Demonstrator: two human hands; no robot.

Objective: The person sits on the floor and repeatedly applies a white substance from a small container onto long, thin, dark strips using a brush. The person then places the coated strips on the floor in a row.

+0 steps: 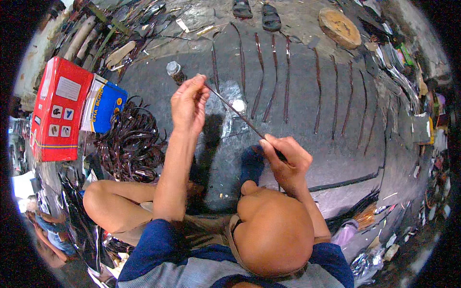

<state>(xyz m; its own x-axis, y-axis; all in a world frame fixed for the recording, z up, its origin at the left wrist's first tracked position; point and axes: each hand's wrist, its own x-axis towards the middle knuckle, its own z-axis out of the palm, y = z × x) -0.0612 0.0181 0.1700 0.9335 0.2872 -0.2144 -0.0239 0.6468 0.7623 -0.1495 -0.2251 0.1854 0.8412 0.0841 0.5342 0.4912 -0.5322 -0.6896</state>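
Our left grip (189, 103), in the head view, pinched one end of a thin dark strip (234, 111), while our right grip (290, 158) closed around it lower down; it ran slantwise between them, above the dark mat (321, 156). More strips (287, 81) lay in a row ahead, and a tangled heap (132, 139) sat beside the blue box (108, 108).

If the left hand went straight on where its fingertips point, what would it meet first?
In the picture, the left hand lines up first with the leftmost laid-out strip. Depth is unclear; the hand might pass above it.
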